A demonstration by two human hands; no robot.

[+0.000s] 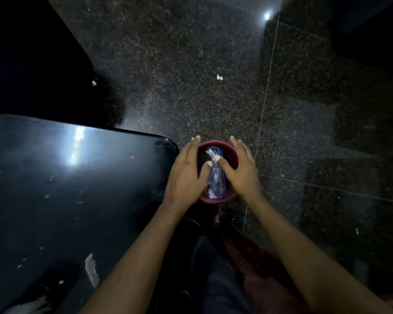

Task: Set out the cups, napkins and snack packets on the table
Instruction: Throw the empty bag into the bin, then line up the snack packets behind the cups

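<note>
A dark red round tub (233, 155) stands on the floor just right of the black table (55, 189). Inside it lie clear and blue plastic packets (214, 189). My left hand (186, 175) reaches over the tub's left rim with fingers straight, thumb tip over the packets. On the right side, my right hand (241, 168) spreads over the rim, its thumb pointing into the tub. Neither hand grips anything. Cups and napkins are not visible.
The glossy black table has a rounded corner (171, 141) close to the tub and some pale scraps near its front. The floor is dark speckled granite tiles with a small white scrap (219, 77). My legs (216, 268) are below the tub.
</note>
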